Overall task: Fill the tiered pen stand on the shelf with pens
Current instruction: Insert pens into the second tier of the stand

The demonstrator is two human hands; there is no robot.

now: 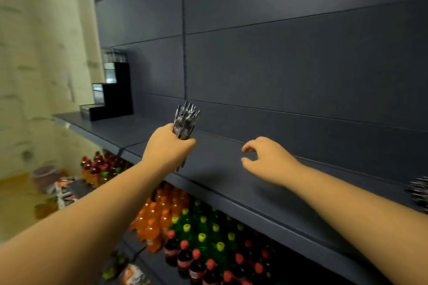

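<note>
A black tiered pen stand [115,92] with stepped clear compartments stands at the far left end of the dark shelf [231,183]. Some pens show in its top tier. My left hand [170,146] grips an upright bundle of pens [185,121], to the right of the stand and well apart from it. Loosely curled and holding nothing, my right hand [266,159] hovers over the shelf. More pens [420,193] lie on the shelf at the right edge of the view.
Dark back panels [301,65] rise behind the shelf. Below it stand rows of bottles: orange [159,217], green [203,236] and dark with red caps [196,261]. A pale wall [34,53] and floor items lie to the left.
</note>
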